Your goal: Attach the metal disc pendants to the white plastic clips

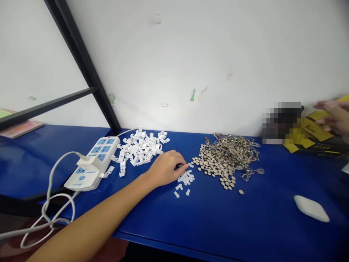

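Observation:
My left hand (167,168) is at the upper edge of a small pile of flat white plastic tabs (186,177). Its thumb and forefinger are pinched together at the tabs, and what lies between the tips is too small to make out. Right of the fingertips spreads a heap of round silver button cells (215,165). A tangle of thin wires with small parts (236,151) lies against that heap. At the right edge my right hand (336,116) is over a yellow and black box (317,131); its fingers are smeared by motion.
White plastic housings (141,147) are heaped at the back left. Beside them lies a white power strip (91,163) with a plug and looped cable (50,189). A white rounded object (311,208) rests at the right of the blue table (218,222). A black frame post (84,62) stands left.

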`<state>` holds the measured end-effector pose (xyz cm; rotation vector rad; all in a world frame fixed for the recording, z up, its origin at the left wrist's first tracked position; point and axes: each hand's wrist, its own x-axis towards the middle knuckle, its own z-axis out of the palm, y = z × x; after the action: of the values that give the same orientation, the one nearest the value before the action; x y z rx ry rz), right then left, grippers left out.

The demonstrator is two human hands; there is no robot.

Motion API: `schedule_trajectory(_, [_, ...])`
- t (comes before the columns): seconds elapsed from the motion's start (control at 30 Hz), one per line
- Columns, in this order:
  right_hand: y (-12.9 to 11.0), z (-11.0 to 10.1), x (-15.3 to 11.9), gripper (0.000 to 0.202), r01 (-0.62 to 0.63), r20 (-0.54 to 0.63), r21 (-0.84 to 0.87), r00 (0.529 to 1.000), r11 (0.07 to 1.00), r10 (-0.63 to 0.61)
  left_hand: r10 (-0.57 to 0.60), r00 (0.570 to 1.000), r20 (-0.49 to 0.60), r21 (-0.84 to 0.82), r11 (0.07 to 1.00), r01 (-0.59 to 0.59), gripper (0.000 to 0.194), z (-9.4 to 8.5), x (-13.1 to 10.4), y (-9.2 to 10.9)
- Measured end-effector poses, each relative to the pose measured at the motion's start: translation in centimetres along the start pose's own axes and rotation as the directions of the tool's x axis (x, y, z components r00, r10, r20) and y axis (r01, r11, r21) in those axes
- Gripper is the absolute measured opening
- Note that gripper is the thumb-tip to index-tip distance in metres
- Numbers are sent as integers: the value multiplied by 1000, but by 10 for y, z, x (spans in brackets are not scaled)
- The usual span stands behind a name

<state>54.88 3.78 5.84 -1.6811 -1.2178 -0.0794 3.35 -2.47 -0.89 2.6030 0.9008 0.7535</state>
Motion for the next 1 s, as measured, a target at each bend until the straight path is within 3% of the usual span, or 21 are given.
schedule_trajectory(0.13, [2, 11, -4, 31, -135, 38, 124, 991, 983, 131, 14, 1000, -18, -13, 1000, -14, 24, 2, -1, -2])
schedule_trajectory(0.37, [-10, 19, -3, 37, -224, 7, 166, 974, 960, 226, 0, 1000, -7, -6, 1000, 0, 23, 1, -3, -2])
schedule_trajectory(0.7, [-21, 31, -14, 29, -272, -52, 233, 955, 934, 291, -1, 1000, -12, -12, 1000, 1, 24, 0, -2, -1])
schedule_trajectory(1.0, [-9, 37, -3, 17, -265, -69, 262, 954, 928, 292, 9, 1000, -29, -4, 1000, -10, 24, 0, -2, -2])
